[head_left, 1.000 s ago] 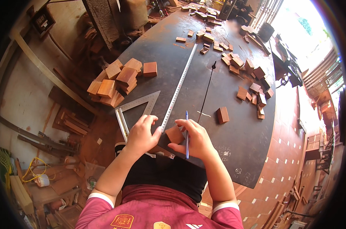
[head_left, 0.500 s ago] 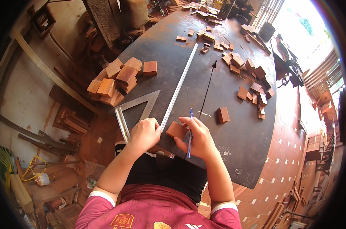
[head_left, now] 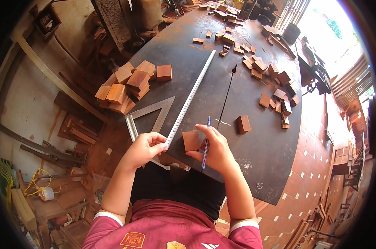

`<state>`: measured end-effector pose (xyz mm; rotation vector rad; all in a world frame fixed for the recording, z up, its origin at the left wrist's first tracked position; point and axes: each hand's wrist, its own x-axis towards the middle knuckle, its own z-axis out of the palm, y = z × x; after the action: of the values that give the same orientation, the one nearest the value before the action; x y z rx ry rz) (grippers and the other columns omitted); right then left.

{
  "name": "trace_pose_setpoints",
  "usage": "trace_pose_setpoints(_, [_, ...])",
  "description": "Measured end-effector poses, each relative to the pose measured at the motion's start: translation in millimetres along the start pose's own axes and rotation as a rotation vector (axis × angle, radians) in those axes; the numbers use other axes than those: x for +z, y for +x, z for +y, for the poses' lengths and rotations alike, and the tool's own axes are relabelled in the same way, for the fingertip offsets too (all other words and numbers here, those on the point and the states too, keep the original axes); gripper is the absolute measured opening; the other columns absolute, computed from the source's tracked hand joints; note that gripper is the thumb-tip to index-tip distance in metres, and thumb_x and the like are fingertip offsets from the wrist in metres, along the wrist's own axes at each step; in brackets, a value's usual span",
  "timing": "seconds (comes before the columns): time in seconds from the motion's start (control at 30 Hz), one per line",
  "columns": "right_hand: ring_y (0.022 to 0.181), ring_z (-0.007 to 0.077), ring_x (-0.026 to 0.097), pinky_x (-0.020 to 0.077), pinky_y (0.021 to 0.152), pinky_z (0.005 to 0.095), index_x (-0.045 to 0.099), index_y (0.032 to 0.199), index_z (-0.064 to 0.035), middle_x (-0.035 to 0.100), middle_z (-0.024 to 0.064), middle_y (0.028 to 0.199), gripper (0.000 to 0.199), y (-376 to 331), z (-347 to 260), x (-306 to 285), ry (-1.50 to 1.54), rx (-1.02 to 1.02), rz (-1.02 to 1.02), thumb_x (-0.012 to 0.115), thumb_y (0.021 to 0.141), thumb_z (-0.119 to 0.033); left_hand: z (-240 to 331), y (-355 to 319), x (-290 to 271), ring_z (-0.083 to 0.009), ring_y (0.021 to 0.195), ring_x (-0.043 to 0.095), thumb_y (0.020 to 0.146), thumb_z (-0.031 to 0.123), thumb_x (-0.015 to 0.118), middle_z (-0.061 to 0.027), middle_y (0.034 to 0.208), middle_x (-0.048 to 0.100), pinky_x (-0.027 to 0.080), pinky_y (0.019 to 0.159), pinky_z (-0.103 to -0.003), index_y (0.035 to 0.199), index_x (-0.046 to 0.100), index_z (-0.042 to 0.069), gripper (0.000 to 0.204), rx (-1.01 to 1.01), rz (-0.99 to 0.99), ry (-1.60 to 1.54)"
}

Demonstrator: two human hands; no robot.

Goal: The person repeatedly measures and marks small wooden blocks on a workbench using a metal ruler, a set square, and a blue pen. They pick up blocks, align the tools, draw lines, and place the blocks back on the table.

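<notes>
The near end of a long metal ruler is pinched between the thumb and fingers of my left hand. It lies slantwise up the dark table. Just right of it, my right hand grips a reddish wooden block by its right side. A blue pen is also held in that hand, across the fingers, tip pointing away. Beside my left hand lies a metal set square, its near part partly hidden by the hand. A single wooden block stands to the right of my right hand.
A pile of wooden blocks sits at the table's left edge. More blocks are scattered along the right and far parts. A thin black rod-like line runs up the dark table, which has chalk marks near its right corner.
My left hand has shifted from a closed fist beside the ruler to pinching its near end, which has moved slightly left and nearer. The block in my right hand has turned slightly.
</notes>
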<state>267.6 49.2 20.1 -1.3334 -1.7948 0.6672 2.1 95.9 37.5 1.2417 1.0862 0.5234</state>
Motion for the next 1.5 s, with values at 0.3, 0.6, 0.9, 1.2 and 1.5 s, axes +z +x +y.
trace_pose_setpoints(0.3, [0.073, 0.0186, 0.066, 0.0561, 0.067, 0.0333, 0.060, 0.131, -0.0040, 0.064, 0.0110, 0.099, 0.081, 1, 1, 15, -0.047, -0.048, 0.062, 0.099, 0.064, -0.024, -18, -26, 48, -0.0095, 0.087, 0.069, 0.100, 0.006, 0.066, -0.0052, 0.099, 0.074, 0.057, 0.081, -0.025, 0.115, 0.070, -0.002, 0.018, 0.037, 0.036, -0.076])
trace_pose_setpoints(0.6, [0.090, 0.0282, 0.068, 0.0563, 0.078, 0.0404, 0.059, 0.134, -0.0076, 0.064, 0.0124, 0.102, 0.078, 1, -4, 1, 0.014, -0.040, 0.006, 0.096, 0.069, -0.027, -20, -21, 44, -0.0100, 0.088, 0.070, 0.100, 0.006, 0.067, -0.0072, 0.101, 0.074, 0.057, 0.080, -0.025, 0.118, 0.068, -0.005, 0.021, 0.170, 0.183, 0.046])
trace_pose_setpoints(0.9, [0.094, 0.0310, 0.067, 0.0559, 0.083, 0.0423, 0.058, 0.135, -0.0096, 0.065, 0.0130, 0.108, 0.072, -3, 3, 6, -0.058, -0.022, 0.063, 0.092, 0.075, -0.027, -15, 4, -1, -0.0213, 0.081, 0.063, 0.090, 0.015, 0.077, -0.0130, 0.106, 0.067, 0.053, 0.073, -0.035, 0.111, 0.069, 0.001, 0.027, 0.505, 0.803, 0.598])
trace_pose_setpoints(1.2, [0.097, 0.0382, 0.066, 0.0557, 0.083, 0.0450, 0.056, 0.136, -0.0110, 0.064, 0.0139, 0.109, 0.075, -1, 1, 4, -0.096, 0.029, -0.022, 0.092, 0.073, -0.028, -105, -23, -70, -0.0144, 0.079, 0.068, 0.096, 0.036, 0.075, -0.0066, 0.096, 0.069, 0.057, 0.072, -0.030, 0.117, 0.060, 0.003, 0.042, -0.094, 0.484, -0.358])
trace_pose_setpoints(1.5, [0.098, 0.0377, 0.068, 0.0561, 0.083, 0.0453, 0.056, 0.136, -0.0119, 0.065, 0.0137, 0.109, 0.073, 0, 1, 5, -0.044, 0.059, -0.032, 0.091, 0.074, -0.027, -97, -25, -64, -0.0199, 0.068, 0.072, 0.088, 0.019, 0.071, -0.0123, 0.076, 0.068, 0.061, 0.061, -0.035, 0.109, 0.060, -0.002, 0.032, 0.081, -0.291, -0.942])
